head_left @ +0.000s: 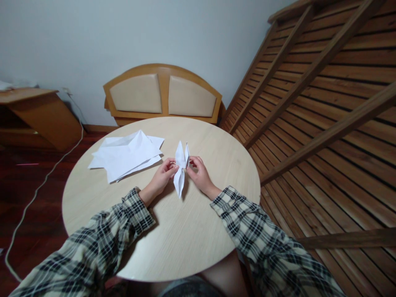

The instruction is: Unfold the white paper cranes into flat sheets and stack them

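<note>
A white folded paper figure (180, 171) with long pointed flaps is held just above the round light-wood table (192, 231), near its middle. My left hand (163, 175) pinches the figure's left side with its fingers curled. On the other side, my right hand (198, 173) grips it with thumb and fingers closed. Both forearms wear plaid sleeves.
A loose stack of white paper sheets (125, 156) lies on the table's far left. Behind the table stands a wooden chair with padded back (163, 97). A slatted wooden frame (324, 107) leans along the right. A low wooden cabinet (37, 119) and a white cable (37, 189) are at left.
</note>
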